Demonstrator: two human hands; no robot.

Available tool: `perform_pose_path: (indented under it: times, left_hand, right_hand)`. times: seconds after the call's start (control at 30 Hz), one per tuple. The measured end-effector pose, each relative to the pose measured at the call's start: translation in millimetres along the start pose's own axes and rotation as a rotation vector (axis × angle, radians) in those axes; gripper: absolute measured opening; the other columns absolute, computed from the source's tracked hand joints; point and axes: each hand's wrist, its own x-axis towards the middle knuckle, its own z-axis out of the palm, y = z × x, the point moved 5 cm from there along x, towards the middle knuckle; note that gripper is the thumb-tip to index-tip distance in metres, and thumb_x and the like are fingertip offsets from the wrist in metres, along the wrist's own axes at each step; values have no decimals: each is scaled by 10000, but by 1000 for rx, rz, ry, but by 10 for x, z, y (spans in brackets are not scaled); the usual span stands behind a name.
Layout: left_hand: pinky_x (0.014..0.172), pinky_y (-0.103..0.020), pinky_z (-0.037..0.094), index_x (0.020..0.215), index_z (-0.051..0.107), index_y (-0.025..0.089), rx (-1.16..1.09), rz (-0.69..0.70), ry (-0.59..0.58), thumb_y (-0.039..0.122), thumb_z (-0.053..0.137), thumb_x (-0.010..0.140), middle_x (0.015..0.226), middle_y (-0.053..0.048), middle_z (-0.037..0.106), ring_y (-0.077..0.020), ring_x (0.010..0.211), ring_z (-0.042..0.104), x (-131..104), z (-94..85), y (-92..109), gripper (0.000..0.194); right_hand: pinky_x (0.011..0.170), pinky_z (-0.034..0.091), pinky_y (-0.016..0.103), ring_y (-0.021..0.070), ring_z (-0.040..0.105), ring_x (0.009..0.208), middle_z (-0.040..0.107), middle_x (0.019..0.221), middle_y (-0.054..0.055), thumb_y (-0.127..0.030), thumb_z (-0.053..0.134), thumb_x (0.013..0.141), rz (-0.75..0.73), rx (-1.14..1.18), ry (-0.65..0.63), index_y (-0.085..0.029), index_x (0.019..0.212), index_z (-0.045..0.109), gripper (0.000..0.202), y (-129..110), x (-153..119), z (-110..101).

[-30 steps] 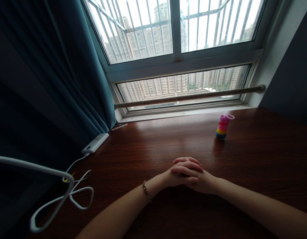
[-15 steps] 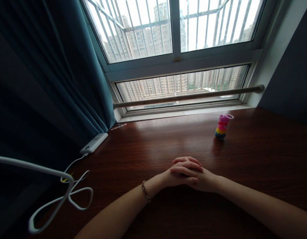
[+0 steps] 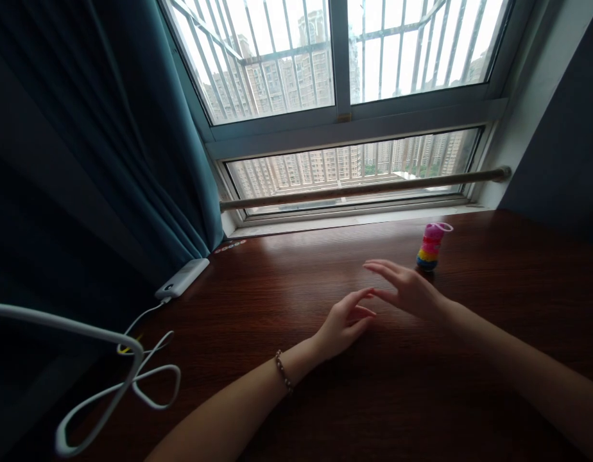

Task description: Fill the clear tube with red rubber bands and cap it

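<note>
My left hand (image 3: 342, 324), with a beaded bracelet (image 3: 283, 371) at its wrist, rests low over the brown wooden table (image 3: 277, 282), fingers apart and holding nothing. To its upper right, my right hand (image 3: 409, 289) is lifted a little, its fingers stretched out to the left with nothing in them. The fingertips of both hands meet or nearly meet. Beyond my right hand stands a small upright knitted item (image 3: 430, 247), striped pink, red, yellow and blue, with a pale pink loop at its top. Neither hand touches it.
A white power bank (image 3: 183, 279) lies at the table's left edge, joined to a looped white cable (image 3: 154, 369). A blue curtain (image 3: 181, 179) hangs at the left. Behind the table are a barred window and a horizontal rail (image 3: 364, 190).
My hands were clasped together on the table and have now come apart. My right hand has risen and moved away toward the knitted item; my left hand's fingers have loosened.
</note>
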Motion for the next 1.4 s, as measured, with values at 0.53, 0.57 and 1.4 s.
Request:
perform_pose_path:
  times: [0.53,0.57,1.4]
  left_hand:
    - [464,-189,255,660,644,97,439,-103,147,393,480,822,480,36,408,-55,478,318,11,-140,-17,375]
    - [462,-189,256,648,636,100,459,-96,140,400,465,830,474,38,400,-55,473,316,9,-138,-19,390]
    - [789,-387,348,1177,510,192,1376,309,157,325,492,804,1084,-86,601,-243,922,515,-41,-153,142,396]
  right_hand:
    - [794,442,423,286,531,933,537,1060,129,-329,518,788,545,-399,365,-192,1180,485,417,1141,-294,-627]
    - [780,451,411,276,548,890,551,1016,122,-322,519,787,543,-380,382,-190,1144,510,381,1106,-277,-639]
    - [514,315,247,141,458,482,463,483,-29,-482,427,839,622,231,111,-200,584,457,381,104,-265,340]
